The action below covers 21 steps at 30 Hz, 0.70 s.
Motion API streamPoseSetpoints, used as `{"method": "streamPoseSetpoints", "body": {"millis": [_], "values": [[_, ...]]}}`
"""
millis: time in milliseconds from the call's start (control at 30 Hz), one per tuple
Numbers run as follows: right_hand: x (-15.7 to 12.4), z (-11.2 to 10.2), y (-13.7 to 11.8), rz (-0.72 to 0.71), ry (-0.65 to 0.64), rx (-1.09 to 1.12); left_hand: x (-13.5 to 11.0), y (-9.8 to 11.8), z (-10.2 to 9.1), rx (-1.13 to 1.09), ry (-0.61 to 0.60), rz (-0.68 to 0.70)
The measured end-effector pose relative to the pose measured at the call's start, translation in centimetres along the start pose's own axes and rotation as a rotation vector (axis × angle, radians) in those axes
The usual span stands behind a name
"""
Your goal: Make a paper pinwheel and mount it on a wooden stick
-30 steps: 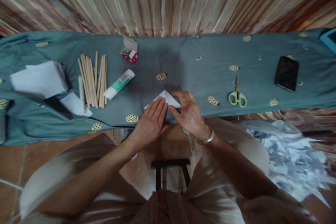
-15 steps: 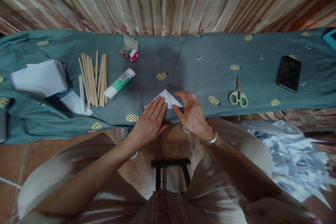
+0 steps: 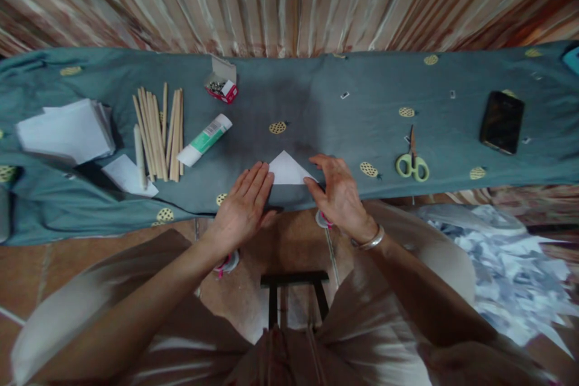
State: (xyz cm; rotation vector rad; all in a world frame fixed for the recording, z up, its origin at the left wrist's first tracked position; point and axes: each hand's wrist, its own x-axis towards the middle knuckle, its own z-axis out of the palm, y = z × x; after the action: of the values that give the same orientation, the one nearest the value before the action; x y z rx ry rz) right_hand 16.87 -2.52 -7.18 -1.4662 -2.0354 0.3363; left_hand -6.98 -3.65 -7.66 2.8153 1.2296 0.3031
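A white sheet of paper folded into a triangle [image 3: 288, 170] lies flat near the table's front edge, its peak pointing away from me. My left hand [image 3: 246, 196] rests flat over the paper's left corner, fingers stretched out and side by side. At the right corner is my right hand [image 3: 333, 190], with thumb and fingers apart; the thumb tip touches the paper there. The left corner of the triangle is hidden under my left fingers.
Left on the green cloth [image 3: 307, 102] are stacked papers [image 3: 66, 132], wooden sticks [image 3: 156, 132], a glue tube [image 3: 205, 140] and a red box of small metal pieces [image 3: 221, 83]. Scissors [image 3: 412, 160] and a phone [image 3: 502, 122] lie right. Paper scraps [image 3: 511, 271] fill a bag below.
My left hand has slid left along the folded paper, uncovering its middle. My right hand has shifted slightly right and stays at the right corner.
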Motion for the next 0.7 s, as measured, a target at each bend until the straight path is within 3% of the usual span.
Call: {"method": "streamPoseSetpoints", "body": {"millis": [700], "values": [[-0.7,-0.9,1.0,-0.044,0.017,0.014,-2.5,-1.5,-0.8,0.066,0.043,-0.043]]}}
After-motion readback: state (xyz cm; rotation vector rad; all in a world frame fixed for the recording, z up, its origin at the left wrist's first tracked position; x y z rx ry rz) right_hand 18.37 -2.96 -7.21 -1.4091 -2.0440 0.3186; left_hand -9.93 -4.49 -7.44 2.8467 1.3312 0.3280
